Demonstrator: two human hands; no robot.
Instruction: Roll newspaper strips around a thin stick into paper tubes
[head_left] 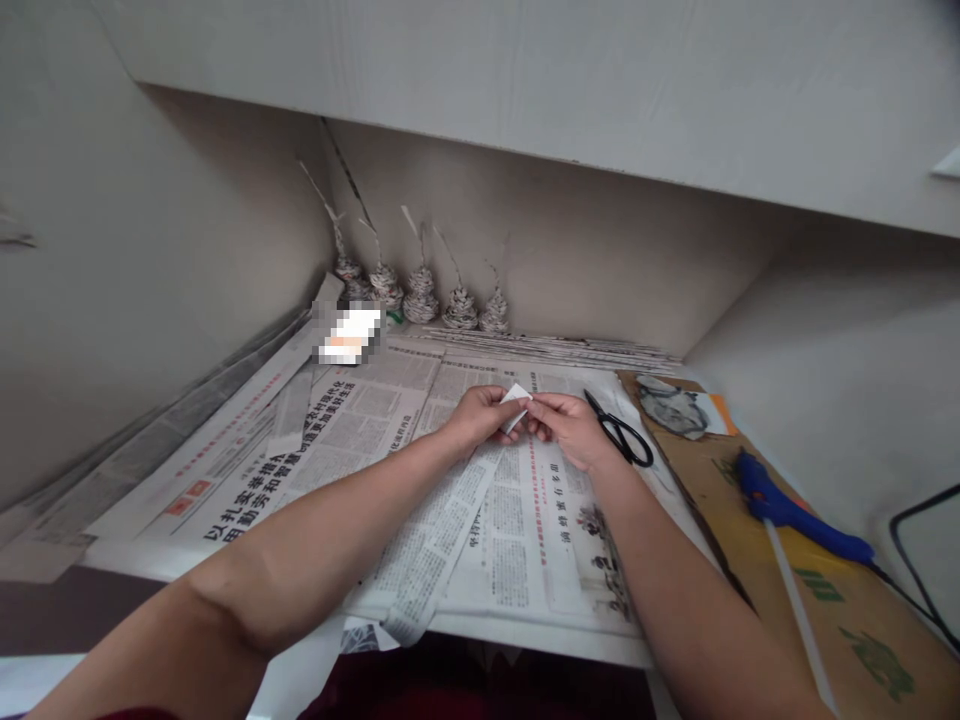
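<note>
Over the middle of the spread newspaper (367, 440), my left hand (480, 418) is closed on a strip of newspaper (442, 555). Its pale upper end (517, 392) shows folded between the fingers and thumb. From there the strip slants down to the table's front edge, partly behind my left forearm. My right hand (568, 425) meets the left at that folded end, pinching its right side with thumb and fingertips. Just right of the right hand lies a pair of black-handled scissors (626, 440).
Several woven paper gourd shapes (421, 297) stand along the back wall, behind thin rolled paper sticks (570, 350). At right, a blue glue gun (795, 515) with a white glue stick rests on cardboard (847, 620). Stacked paper strips (187, 410) line the left wall. A ledge (525, 70) overhangs the table.
</note>
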